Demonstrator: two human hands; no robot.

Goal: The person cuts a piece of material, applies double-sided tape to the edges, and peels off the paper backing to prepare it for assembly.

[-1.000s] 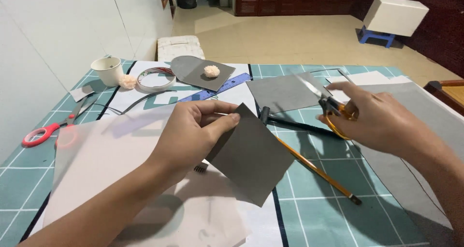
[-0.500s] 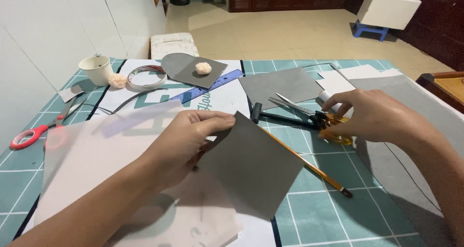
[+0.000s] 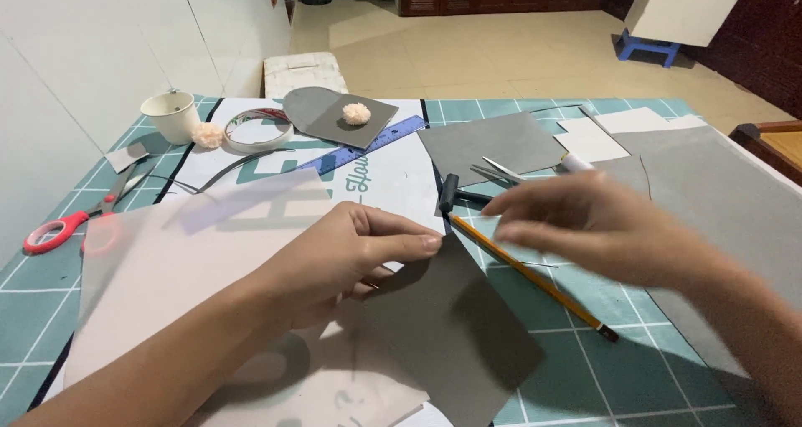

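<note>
On the table with the teal grid cutting mat [image 3: 50, 310], a translucent white paper sheet [image 3: 192, 260] lies under the left hand [image 3: 351, 256], which pinches the top corner of a dark grey card rectangle [image 3: 455, 331]. The right hand [image 3: 601, 226], blurred, hovers with fingers loosely spread and holding nothing, just above a yellow wooden pencil [image 3: 535, 278].

The left hand [image 3: 351, 256] pinches a grey card [image 3: 455, 327]; the right hand [image 3: 601, 226] hovers, fingers spread, over a pencil [image 3: 535, 278].

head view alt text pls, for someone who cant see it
A left hand pinches a grey sheet on a teal cutting mat while the blurred right hand hovers empty over a yellow pencil. Red-handled scissors, a blue ruler and a white cup lie farther back.
</note>
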